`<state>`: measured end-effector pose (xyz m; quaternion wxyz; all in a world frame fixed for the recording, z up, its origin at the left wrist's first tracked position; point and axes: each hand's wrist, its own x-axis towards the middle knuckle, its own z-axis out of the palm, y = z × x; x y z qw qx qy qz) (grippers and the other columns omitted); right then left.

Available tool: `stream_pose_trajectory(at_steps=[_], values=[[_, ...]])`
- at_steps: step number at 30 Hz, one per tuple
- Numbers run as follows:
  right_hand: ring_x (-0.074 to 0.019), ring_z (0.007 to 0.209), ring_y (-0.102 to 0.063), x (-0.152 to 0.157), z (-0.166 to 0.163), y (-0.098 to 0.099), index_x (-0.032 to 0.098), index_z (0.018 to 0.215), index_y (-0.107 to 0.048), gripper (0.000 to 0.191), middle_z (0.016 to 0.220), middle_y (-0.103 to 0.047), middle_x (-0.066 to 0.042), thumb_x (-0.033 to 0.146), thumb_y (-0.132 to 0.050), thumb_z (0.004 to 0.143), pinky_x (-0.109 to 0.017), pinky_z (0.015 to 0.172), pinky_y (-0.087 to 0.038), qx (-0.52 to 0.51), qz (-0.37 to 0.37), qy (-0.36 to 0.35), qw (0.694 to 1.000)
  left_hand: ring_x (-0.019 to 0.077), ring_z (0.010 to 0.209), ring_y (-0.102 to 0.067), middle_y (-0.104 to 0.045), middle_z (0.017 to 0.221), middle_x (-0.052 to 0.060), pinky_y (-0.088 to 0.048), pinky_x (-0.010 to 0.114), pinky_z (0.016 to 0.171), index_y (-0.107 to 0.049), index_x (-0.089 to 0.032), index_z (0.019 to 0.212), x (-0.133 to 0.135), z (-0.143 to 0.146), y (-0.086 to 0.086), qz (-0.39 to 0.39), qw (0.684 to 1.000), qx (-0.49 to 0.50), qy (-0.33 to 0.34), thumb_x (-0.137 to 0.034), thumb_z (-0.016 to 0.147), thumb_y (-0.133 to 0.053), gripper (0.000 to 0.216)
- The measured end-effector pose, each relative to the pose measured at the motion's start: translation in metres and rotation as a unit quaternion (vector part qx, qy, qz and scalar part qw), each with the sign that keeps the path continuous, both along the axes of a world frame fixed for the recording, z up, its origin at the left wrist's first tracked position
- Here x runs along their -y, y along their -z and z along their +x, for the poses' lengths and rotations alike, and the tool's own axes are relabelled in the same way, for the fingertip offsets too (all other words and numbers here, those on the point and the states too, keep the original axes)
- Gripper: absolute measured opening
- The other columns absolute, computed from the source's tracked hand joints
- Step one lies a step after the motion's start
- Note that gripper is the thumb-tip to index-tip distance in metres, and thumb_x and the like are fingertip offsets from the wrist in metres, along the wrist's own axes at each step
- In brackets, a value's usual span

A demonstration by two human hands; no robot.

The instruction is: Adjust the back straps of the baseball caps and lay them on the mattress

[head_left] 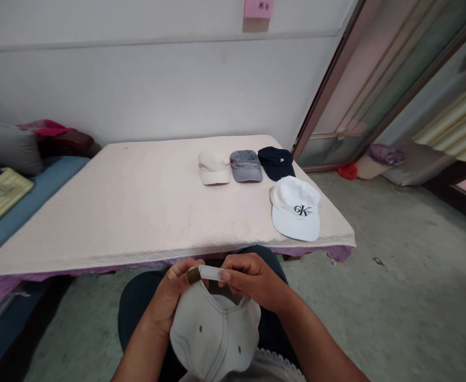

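A white baseball cap (213, 339) rests over my lap, its back opening toward the table. My left hand (173, 289) pinches the cap at the brass-coloured buckle (193, 275) on its rear strap. Between the thumb and fingers of my right hand (252, 278) is the strap (211, 272), stretched across from the buckle. The cap's brim is not visible. Ahead on the covered surface sits another white cap (296, 199) with black "CK" letters, the thing nearest beyond my right hand.
A cream cap (214, 168), a grey cap (246, 165) and a navy cap (276, 162) stand in a row at the back of the cream-covered bed (137, 207). To the left lie a grey pillow (8, 146) and a folded yellow cloth (4, 193). A pink note (259, 8) hangs on the wall.
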<state>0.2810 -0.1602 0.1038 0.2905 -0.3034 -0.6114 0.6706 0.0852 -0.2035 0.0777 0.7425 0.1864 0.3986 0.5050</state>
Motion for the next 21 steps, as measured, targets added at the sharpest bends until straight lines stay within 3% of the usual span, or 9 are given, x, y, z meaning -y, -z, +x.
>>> stream_pose_trajectory(at_steps=[3,11,21], values=[[-0.0057,0.047,-0.038,-0.001,0.001,-0.005,0.014,0.074,-0.065,0.025,0.057,-0.050,0.002,0.035,-0.055,0.086,-0.019,0.044,-0.028,0.012,0.010,-0.022,1.000,0.0142,0.056,-0.058,-0.067,0.064,0.004,-0.043,0.024,0.053,-0.069,-0.016,0.080,0.001,0.000,-0.002,0.010,1.000,-0.019,0.005,-0.035,0.059,-0.079,0.030],[-0.0074,0.054,-0.038,-0.002,-0.003,-0.015,0.015,0.074,-0.062,0.024,0.059,-0.046,0.003,0.033,-0.053,0.088,-0.021,0.051,-0.031,0.041,0.062,-0.028,0.997,0.0077,0.048,-0.051,-0.062,0.060,-0.002,-0.037,0.019,0.048,-0.066,-0.017,0.071,-0.002,0.004,-0.008,-0.023,0.995,-0.091,0.038,-0.021,0.062,-0.078,0.016],[-0.0072,0.057,-0.041,-0.005,0.003,-0.027,0.014,0.073,-0.059,0.019,0.062,-0.048,0.002,0.025,-0.051,0.087,-0.019,0.051,-0.032,0.102,0.105,-0.063,0.987,0.0041,0.044,-0.040,-0.054,0.055,-0.005,-0.028,0.016,0.044,-0.066,-0.017,0.074,-0.002,0.001,-0.013,-0.006,0.984,-0.165,0.069,-0.029,0.067,-0.076,0.017]])
